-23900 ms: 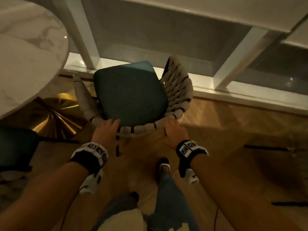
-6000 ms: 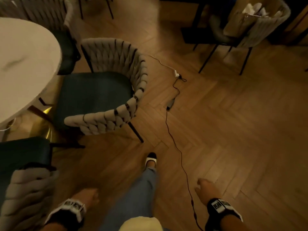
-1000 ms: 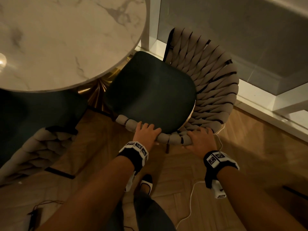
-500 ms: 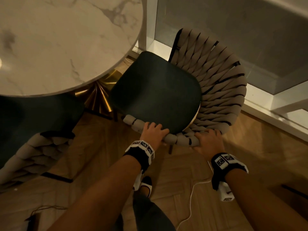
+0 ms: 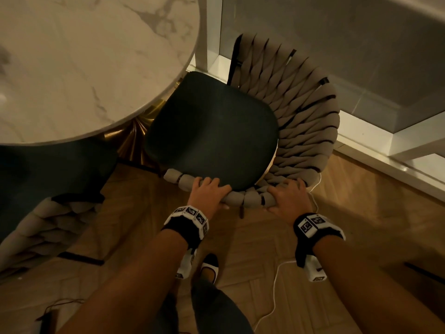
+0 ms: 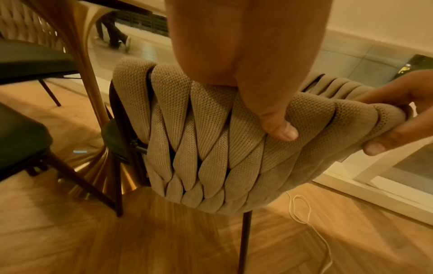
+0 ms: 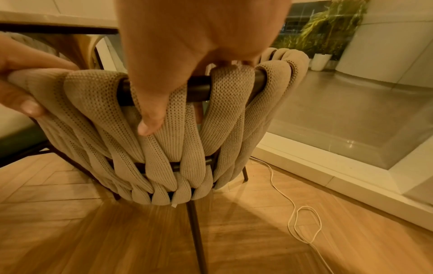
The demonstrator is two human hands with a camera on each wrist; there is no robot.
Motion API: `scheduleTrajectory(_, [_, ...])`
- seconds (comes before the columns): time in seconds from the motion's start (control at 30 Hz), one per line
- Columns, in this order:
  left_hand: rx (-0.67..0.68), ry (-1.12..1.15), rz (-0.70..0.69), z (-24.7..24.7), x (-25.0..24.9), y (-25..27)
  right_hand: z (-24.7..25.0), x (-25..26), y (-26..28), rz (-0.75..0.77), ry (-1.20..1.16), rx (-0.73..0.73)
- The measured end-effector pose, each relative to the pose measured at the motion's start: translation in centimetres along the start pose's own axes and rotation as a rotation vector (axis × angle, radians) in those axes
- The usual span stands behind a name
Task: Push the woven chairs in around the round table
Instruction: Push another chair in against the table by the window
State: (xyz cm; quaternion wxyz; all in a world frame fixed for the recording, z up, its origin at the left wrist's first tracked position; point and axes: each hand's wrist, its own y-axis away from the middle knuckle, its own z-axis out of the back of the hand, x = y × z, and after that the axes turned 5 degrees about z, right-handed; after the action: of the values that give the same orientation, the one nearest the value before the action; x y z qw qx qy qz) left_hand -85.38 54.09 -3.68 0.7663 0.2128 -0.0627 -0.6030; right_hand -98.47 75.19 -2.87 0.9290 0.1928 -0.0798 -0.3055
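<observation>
Slid closer to round table (image 5: 79,68) than half a second ago: woven chair (image 5: 296,121), seat front now tucking under marble edge. Left hand (image 5: 208,192) and right hand (image 5: 287,197) both curled over top rail, thumbs behind weave. Risks: leg snagging white cable (image 7: 297,218); seat hitting gold pedestal (image 5: 134,138); neighbouring chair (image 5: 48,222) crowding left side.

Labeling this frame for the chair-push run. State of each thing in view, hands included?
woven chair: upright, seat front tucked just under the table edge, most of the seat outside.
left hand: grips the chair's woven top rail.
right hand: grips the same rail, further right.
round marble table: standing, top bare where visible.
second woven chair: at left, seat partly under the table.
white cable: loose on the floor.
</observation>
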Motion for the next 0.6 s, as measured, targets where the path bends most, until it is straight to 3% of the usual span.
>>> scheduleTrajectory(0.17, [0.047,0.024,-0.001,0.8,0.4,-0.5,0.4,0.3,-0.4,-0.001,0.027,0.005])
scheduleTrajectory(0.33, [0.003,0.019,0.061,0.6,-0.9,-0.2,0.6,-0.5,-0.4,0.009,0.023,-0.011])
scheduleTrajectory(0.6, [0.074,-0.025,0.013,0.5,-2.1,-0.3,0.6,-0.6,-0.2,0.054,0.059,0.002])
